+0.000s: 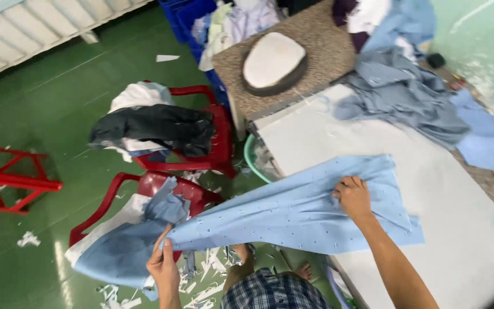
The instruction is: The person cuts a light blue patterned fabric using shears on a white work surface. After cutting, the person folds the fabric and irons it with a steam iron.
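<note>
While my right hand (352, 197) presses a bunched fold of the blue cloth (293, 212) onto the white surface (458, 229), fingers closed on it, my left hand (162, 264) pinches the cloth's far end off the edge, above the floor (58, 114); the cloth stretches taut between them. Two red chairs (212, 143) heaped with clothes stand just beside the surface; more blue garments (413, 97) lie at its far end.

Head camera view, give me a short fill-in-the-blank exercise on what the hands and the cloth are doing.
1. Both hands grip a piece of fabric coloured light ____.
2. The right hand presses the fabric onto the ____ table.
3. The left hand holds the fabric's end out over the green ____.
4. The two chairs piled with cloth are ____.

Missing words: blue; white; floor; red
</note>
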